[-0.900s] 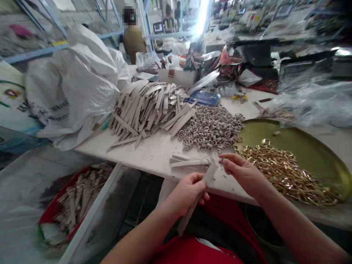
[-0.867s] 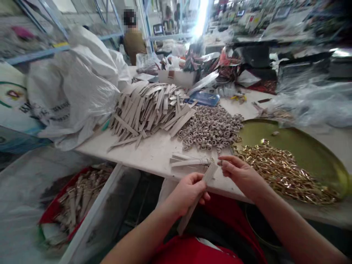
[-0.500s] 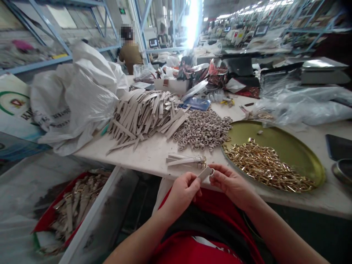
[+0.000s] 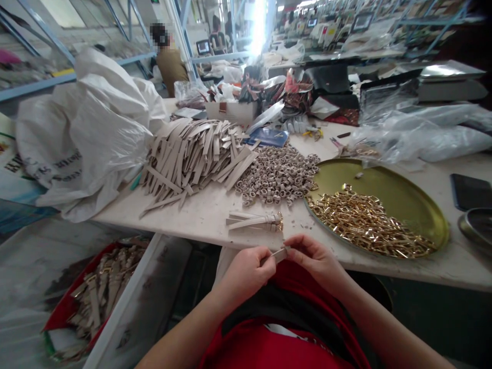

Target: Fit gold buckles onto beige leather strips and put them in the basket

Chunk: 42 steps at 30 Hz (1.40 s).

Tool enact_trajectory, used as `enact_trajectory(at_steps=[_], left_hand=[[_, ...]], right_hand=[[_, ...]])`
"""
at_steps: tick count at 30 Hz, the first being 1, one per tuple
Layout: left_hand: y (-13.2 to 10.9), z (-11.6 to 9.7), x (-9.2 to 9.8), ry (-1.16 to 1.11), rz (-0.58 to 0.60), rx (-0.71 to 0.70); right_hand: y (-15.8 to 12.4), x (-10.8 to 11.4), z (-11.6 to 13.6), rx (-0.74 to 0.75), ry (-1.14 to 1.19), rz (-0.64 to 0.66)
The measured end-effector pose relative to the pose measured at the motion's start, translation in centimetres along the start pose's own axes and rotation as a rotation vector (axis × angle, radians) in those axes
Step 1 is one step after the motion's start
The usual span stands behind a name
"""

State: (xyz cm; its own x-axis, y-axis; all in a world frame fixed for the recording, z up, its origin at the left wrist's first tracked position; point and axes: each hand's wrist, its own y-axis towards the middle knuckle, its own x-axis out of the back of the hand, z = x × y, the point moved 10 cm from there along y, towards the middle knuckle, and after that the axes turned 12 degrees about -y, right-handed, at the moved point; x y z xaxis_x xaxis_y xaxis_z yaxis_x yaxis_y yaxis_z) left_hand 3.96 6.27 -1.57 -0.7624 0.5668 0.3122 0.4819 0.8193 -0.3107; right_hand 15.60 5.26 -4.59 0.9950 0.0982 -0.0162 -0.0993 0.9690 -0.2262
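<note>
One pale strap (image 4: 279, 254), fingers of left hand (image 4: 248, 270) gripping, right hand (image 4: 318, 264) pinching its end

One held strap (image 4: 279, 255), one tray (image 4: 407, 197), seemingly one phone (image 4: 471, 192).

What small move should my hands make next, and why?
I'd probably ease the right hand slightly along the strap toward the left hand: the left grips the strap, and the right's fingertips are at its projecting end. Anything else in those fingertips is too small to tell.
</note>
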Motion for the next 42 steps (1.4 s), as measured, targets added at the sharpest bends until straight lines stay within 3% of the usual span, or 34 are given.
enact_trajectory(at_steps=[3,7,11,14,18,19,21,23,26,31,35,40,42], left_hand=[[0.4,-0.2,-0.8,-0.069,0.034,-0.024],[1.2,0.1,-1.3,-0.162,0.031,-0.022],[2.5,0.2,-1.3,-0.175,0.004,-0.045],[3.5,0.1,-1.0,-0.23,0.016,-0.072],[4.3,0.5,0.1,-0.256,-0.05,-0.033],[4.4,0.5,0.2,-0.261,-0.061,-0.03],[4.4,0.4,0.2,-0.274,-0.065,-0.029],[4.2,0.4,0.1,-0.289,-0.063,-0.026],[3.8,0.7,0.0,-0.31,-0.061,-0.027],[2.6,1.1,-0.2,-0.342,-0.07,-0.042],[1.5,0.2,0.4,-0.362,-0.119,-0.084],[0.2,-2.3,0.9,-0.406,-0.131,-0.186],[-0.3,-2.9,0.6,-0.417,-0.105,-0.203]], right_hand=[[0.3,-0.4,-0.5,-0.026,0.047,0.022],[0.7,-0.2,-1.4,-0.087,0.224,-0.068],[1.1,-0.7,-1.1,-0.022,0.198,-0.047],[2.3,2.8,0.8,0.118,-0.254,-0.119],[5.7,11.0,5.2,0.219,-1.207,-0.428],[7.0,12.1,5.5,0.198,-1.397,-0.404],[9.7,12.9,4.8,0.142,-1.64,-0.237],[11.2,12.8,4.2,0.12,-1.716,-0.112],[12.0,12.0,4.2,0.125,-1.729,-0.084],[10.7,11.3,6.1,0.162,-1.679,-0.165],[7.1,9.9,7.5,0.219,-1.49,-0.175],[1.4,3.2,4.9,0.037,-0.343,0.206],[-0.4,0.1,4.0,-0.051,-0.092,0.318]])
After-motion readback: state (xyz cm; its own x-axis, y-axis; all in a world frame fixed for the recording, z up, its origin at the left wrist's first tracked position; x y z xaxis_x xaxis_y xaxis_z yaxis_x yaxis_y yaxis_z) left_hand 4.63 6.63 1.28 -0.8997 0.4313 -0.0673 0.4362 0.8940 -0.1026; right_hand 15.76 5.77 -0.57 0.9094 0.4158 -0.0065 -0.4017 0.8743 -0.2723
